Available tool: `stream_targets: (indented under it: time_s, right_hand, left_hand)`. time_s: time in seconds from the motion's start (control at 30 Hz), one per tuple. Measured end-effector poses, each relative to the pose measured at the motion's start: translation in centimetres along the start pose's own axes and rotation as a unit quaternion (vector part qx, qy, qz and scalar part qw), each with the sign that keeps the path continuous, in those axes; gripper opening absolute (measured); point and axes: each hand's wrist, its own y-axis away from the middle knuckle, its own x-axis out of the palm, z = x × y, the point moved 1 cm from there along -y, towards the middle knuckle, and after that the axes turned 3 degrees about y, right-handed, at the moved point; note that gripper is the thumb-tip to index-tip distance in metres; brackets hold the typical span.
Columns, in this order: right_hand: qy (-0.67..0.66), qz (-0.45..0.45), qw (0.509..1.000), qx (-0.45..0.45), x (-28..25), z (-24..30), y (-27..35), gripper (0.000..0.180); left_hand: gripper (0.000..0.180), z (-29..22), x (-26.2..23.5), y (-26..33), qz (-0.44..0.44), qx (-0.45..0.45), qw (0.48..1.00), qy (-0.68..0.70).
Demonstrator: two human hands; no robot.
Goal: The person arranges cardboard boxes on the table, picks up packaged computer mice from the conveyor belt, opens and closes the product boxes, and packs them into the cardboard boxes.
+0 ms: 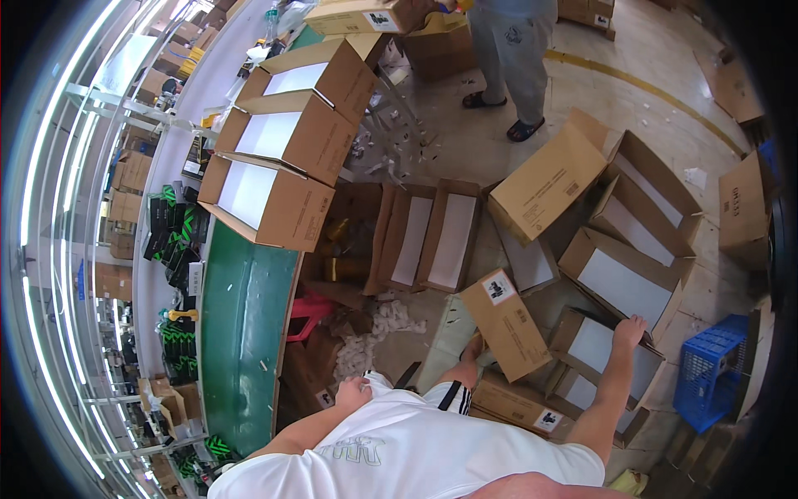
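Among the open cartons on the floor, your right hand (pixel 629 331) rests fingers spread on the flap of an open cardboard box (pixel 600 345), steadying it, while your left hand (pixel 352 391), loosely curled and empty, hangs by your hip.

A pale, glossy concrete floor (pixel 640 100) fills the upper right, crossed by a curved yellow painted line (pixel 632 79) running toward three o'clock. At nine o'clock a long green-topped workbench (pixel 241 333) stretches from seven to eleven o'clock. Beyond it, at the far left rim, bright white tube lights (pixel 50 150) glare along a grey metal shelving frame (pixel 100 100). Scraps of white paper litter (pixel 391 141) are scattered over the floor near twelve o'clock. A blue slatted plastic crate (pixel 711 370) stands on the floor at four o'clock.
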Motion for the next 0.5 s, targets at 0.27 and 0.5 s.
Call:
stream_targets:
  time_s: [0.27, 0.5]
  right_hand:
    - [0.055, -0.301, 0.952, -0.025, -25.8, -18.8, 6.0, 0.024]
    - [-0.115, -0.328, 0.937, 0.031, -48.4, -38.3, 25.4, 0.053]
  left_hand:
    - [0.033, -2.0, 0.6, -2.9, -0.012, 0.06, 0.997, 0.036]
    - [0.034, -1.8, 2.4, -5.2, 0.032, 0.011, 0.997, 0.072]
